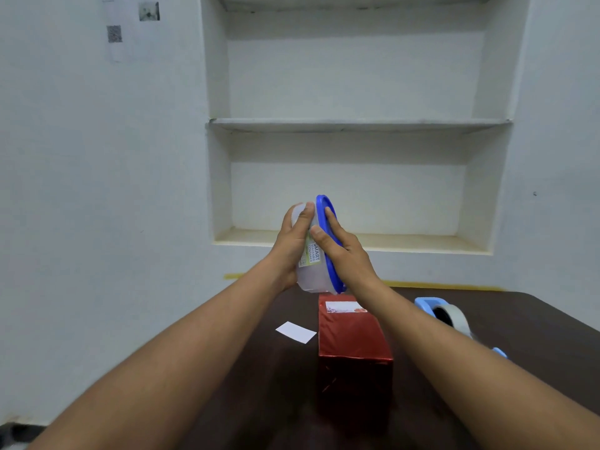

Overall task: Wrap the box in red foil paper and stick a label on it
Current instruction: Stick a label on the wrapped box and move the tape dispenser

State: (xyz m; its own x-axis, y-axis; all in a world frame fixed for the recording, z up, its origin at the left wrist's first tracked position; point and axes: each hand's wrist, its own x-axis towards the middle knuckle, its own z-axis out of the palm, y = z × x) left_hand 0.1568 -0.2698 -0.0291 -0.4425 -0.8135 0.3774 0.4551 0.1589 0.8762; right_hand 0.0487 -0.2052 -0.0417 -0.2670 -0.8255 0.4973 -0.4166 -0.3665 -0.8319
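A box wrapped in red foil paper [354, 339] stands on the dark table [535, 345], with a white label [344, 307] stuck on the far end of its top. Above the box, both hands hold a clear plastic container [312, 274] tipped on its side, its blue lid [329, 251] facing right. My left hand [293, 245] grips the container's base side, thumb on top. My right hand [341, 248] grips the lid side, fingers across the blue lid and thumb on the container's printed sticker.
A small white paper slip [296, 332] lies on the table left of the box. A blue tape dispenser [449, 315] with a roll of clear tape sits to the right, partly behind my right forearm. White wall shelves [357, 125] are behind the table.
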